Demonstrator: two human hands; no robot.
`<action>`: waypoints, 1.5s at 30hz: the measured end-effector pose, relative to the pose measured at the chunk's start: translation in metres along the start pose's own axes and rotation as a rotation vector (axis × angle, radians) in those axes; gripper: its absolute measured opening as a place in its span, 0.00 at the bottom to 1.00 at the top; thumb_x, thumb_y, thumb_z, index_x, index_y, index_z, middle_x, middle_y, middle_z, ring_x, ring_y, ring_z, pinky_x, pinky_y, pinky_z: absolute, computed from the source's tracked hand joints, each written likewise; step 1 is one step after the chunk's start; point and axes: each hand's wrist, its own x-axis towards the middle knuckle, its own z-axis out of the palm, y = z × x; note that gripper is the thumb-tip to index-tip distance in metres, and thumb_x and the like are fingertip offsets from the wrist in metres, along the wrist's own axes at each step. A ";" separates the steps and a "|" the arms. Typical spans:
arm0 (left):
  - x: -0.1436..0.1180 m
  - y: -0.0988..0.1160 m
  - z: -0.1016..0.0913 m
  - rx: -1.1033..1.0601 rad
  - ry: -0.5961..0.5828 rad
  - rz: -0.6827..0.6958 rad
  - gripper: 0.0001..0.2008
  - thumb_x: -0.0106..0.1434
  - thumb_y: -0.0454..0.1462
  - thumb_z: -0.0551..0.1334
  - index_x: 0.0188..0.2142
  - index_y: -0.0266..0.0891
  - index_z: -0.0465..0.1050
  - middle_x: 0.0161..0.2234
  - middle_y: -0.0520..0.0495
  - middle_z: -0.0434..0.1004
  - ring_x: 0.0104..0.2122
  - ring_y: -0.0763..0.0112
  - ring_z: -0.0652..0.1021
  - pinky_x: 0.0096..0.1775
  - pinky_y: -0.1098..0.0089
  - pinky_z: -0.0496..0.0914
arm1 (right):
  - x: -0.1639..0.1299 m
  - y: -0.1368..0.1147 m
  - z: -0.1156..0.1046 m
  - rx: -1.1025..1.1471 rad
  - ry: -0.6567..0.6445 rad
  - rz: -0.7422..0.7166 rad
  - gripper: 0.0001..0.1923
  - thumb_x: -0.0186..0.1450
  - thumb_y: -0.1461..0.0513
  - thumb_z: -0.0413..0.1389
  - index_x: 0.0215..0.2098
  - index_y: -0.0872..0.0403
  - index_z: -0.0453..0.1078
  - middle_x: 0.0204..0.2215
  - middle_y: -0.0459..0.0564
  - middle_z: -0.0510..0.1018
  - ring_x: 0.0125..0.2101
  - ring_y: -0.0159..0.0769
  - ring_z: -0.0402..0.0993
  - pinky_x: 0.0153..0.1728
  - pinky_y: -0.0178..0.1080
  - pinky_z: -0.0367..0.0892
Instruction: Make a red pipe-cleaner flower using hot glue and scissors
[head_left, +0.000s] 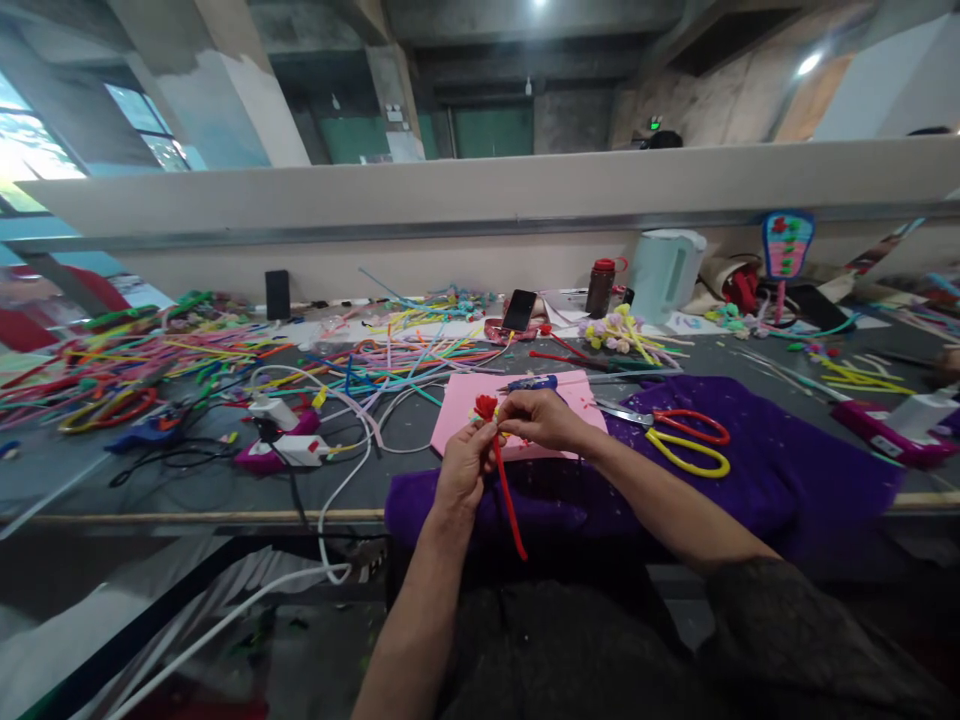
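Note:
My left hand is closed around the stem of a red pipe-cleaner flower. Its long red stem hangs down below my fingers and slants to the right. My right hand pinches close against the flower's base, where a bit of yellow shows; what lies between those fingertips is too small to make out. Beneath both hands is a pink sheet with small red scraps on it. A blue-handled pointed tool lies at its far edge. Scissors with red and yellow handles rest to the right on purple cloth.
Loose coloured pipe cleaners cover the left of the table. Power strips with white cables lie at left, and another strip at right. At the back stand a kettle, a brown bottle and a phone.

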 end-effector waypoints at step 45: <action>-0.002 0.004 -0.002 -0.173 -0.056 -0.095 0.11 0.46 0.39 0.65 0.25 0.35 0.64 0.18 0.55 0.68 0.12 0.85 0.62 0.12 0.82 0.51 | -0.012 0.039 -0.081 -0.186 0.287 0.287 0.14 0.58 0.56 0.50 0.33 0.59 0.69 0.20 0.46 0.71 0.19 0.29 0.67 0.19 0.30 0.58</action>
